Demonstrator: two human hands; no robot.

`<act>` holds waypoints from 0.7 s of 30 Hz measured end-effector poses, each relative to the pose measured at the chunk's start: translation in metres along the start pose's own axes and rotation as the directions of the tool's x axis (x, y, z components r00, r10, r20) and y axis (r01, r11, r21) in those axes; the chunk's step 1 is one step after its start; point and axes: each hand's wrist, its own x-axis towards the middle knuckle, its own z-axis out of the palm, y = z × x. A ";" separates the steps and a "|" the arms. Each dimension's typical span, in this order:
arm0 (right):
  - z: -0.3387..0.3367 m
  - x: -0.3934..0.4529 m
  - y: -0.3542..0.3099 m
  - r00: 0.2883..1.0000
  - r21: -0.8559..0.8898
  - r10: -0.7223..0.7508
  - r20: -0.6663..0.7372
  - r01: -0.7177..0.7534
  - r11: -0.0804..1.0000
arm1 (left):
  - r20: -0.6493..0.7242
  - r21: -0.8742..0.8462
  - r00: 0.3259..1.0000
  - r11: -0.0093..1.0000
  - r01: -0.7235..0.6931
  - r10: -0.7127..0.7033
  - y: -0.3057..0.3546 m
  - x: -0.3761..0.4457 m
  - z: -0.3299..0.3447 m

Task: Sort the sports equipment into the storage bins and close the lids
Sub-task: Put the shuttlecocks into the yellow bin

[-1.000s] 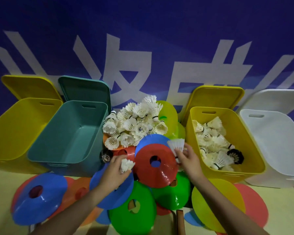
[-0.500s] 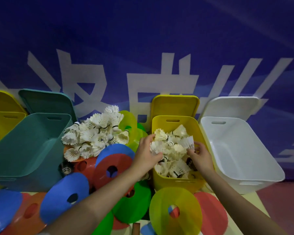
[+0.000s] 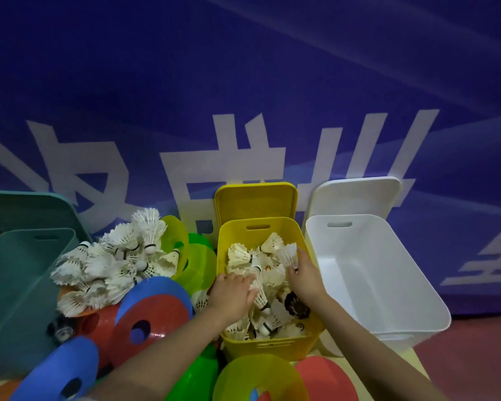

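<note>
Sorting is sitting partway: the right hand (image 3: 305,277) is pinching a shuttlecock (image 3: 289,255) over the yellow bin (image 3: 272,344), the left hand (image 3: 232,293) lies relaxed inside, while the pile (image 3: 110,261) left awaits, lids open.

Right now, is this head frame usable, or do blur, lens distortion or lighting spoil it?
Head view: usable. Wide-angle bending curves the white bin and the blue banner. Lighting is dim and bluish, with no harsh glare. The left hand looks slightly soft, while the right hand and the shuttlecock it holds over the yellow bin read clearly.
</note>
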 end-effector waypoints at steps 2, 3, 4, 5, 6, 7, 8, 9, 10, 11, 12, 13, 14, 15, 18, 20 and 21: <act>0.009 0.011 0.003 0.998 -0.046 0.050 0.026 -0.049 0.998 | -0.014 -0.018 1.000 1.000 0.016 -0.017 -0.003 -0.001 0.001; 0.014 0.015 0.004 0.996 -0.092 0.083 0.025 -0.080 0.992 | -0.030 -0.046 0.999 0.999 0.024 -0.026 -0.004 -0.002 0.002; 0.020 0.018 0.005 0.995 -0.152 0.098 0.015 -0.095 0.984 | -0.048 -0.075 0.998 0.997 0.030 -0.034 -0.006 -0.003 0.002; 0.025 0.019 0.006 0.996 -0.220 0.093 0.013 -0.088 0.971 | -0.067 -0.102 0.997 0.994 0.034 -0.041 -0.007 -0.004 0.003; 0.030 0.020 0.007 0.996 -0.286 0.088 0.022 -0.078 0.955 | -0.083 -0.127 0.995 0.991 0.039 -0.049 -0.007 -0.005 0.004; 0.033 0.021 0.008 0.995 -0.343 0.094 0.042 -0.074 0.936 | -0.100 -0.149 0.993 0.988 0.045 -0.060 -0.008 -0.005 0.005; 0.035 0.022 0.011 0.992 -0.393 0.112 0.060 -0.080 0.916 | -0.118 -0.171 0.990 0.984 0.052 -0.072 -0.009 -0.005 0.006; 0.037 0.025 0.014 0.989 -0.435 0.130 0.075 -0.085 0.897 | -0.137 -0.195 0.987 0.979 0.058 -0.086 -0.010 -0.005 0.007; 0.037 0.027 0.017 0.986 -0.465 0.143 0.084 -0.088 0.881 | -0.157 -0.221 0.983 0.973 0.063 -0.099 -0.010 -0.004 0.008; 0.038 0.029 0.019 0.985 -0.473 0.150 0.086 -0.092 0.876 | -0.169 -0.241 0.979 0.968 0.068 -0.111 -0.011 -0.003 0.009; 0.040 0.030 0.021 0.986 -0.456 0.144 0.078 -0.093 0.885 | -0.177 -0.254 0.977 0.964 0.072 -0.120 -0.011 -0.002 0.010; 0.041 0.030 0.021 0.990 -0.415 0.126 0.061 -0.090 0.905 | -0.182 -0.260 0.975 0.963 0.075 -0.125 -0.011 -0.002 0.010; 0.041 0.029 0.020 0.995 -0.369 0.096 0.033 -0.077 0.926 | -0.188 -0.260 0.974 0.963 0.077 -0.128 -0.010 -0.001 0.010; 0.042 0.027 0.019 0.998 -0.328 0.061 0.001 -0.057 0.943 | -0.193 -0.263 0.972 0.962 0.078 -0.131 -0.010 -0.001 0.011; 0.041 0.022 0.018 0.998 -0.272 -0.011 -0.055 -0.004 0.962 | -0.225 -0.330 0.962 0.941 0.074 -0.154 -0.009 -0.001 0.010; 0.040 0.018 0.016 0.997 -0.254 -0.048 -0.056 0.032 0.967 | -0.260 -0.436 0.949 0.898 0.051 -0.180 -0.009 -0.002 0.010; 0.038 0.016 0.013 0.997 -0.244 -0.066 -0.048 0.052 0.968 | -0.266 -0.513 0.943 0.858 0.039 -0.202 -0.009 -0.003 0.008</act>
